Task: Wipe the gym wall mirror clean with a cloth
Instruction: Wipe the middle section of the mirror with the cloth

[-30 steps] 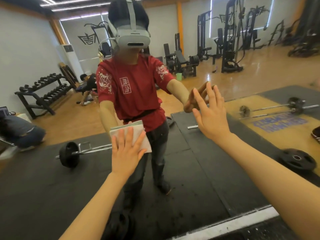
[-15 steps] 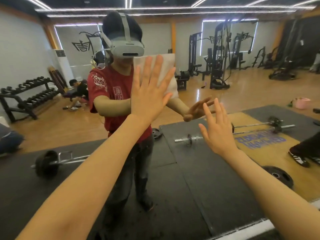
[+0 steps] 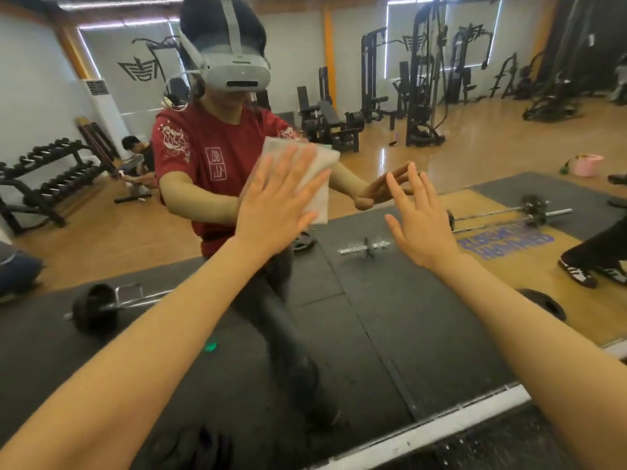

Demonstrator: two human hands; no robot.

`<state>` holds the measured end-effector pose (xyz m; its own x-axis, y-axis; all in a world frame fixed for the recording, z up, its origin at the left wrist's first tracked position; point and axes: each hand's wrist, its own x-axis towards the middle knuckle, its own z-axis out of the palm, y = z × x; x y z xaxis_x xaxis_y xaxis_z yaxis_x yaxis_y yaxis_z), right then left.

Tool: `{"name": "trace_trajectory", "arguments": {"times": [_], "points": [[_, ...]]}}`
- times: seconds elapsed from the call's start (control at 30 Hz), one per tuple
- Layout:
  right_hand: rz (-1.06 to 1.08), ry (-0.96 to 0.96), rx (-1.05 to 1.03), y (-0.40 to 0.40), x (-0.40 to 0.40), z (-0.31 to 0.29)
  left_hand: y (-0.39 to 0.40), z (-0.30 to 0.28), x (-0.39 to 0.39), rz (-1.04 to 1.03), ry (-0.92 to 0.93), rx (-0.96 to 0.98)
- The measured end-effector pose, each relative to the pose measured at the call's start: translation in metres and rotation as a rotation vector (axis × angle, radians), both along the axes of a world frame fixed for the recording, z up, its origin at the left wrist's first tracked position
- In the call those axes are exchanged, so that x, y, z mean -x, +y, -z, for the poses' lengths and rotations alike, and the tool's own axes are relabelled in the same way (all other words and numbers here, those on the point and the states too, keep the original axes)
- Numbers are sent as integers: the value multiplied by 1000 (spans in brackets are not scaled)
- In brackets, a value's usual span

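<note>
Mid-wipe, the left hand (image 3: 278, 205) presses the cloth (image 3: 310, 178) flat-fingered against the mirror (image 3: 390, 317), the empty, spread right hand (image 3: 420, 222) at its 3 o'clock; next likely needs sweeping onto unwiped glass.

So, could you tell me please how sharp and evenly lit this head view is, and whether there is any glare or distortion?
Head view: the left hand and cloth are smeared by motion blur; the right hand is somewhat crisper. Wide-angle distortion bows the mirror's bottom frame and stretches the forearms. Ceiling strip lights reflect as bright streaks, and there is a glare patch on the reflected wooden floor; otherwise lighting is even.
</note>
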<state>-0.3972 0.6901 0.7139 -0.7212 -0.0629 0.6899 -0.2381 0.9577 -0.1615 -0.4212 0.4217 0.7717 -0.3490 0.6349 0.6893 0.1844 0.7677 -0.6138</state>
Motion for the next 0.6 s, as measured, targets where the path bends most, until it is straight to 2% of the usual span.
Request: {"name": "trace_trajectory", "arguments": {"times": [0.07,0.13,0.37,0.6], "points": [[2,-10,-5,-1,-1,-1,8,-24,0,-22,-1,-105],[1,-10,-9,-1,-2,-1,17,-23,0,-32,13,-142],[49,20,-49,2,4,5,0,83,0,8,-54,79],[50,144,-75,9,17,12,2,98,2,-49,-15,8]]}}
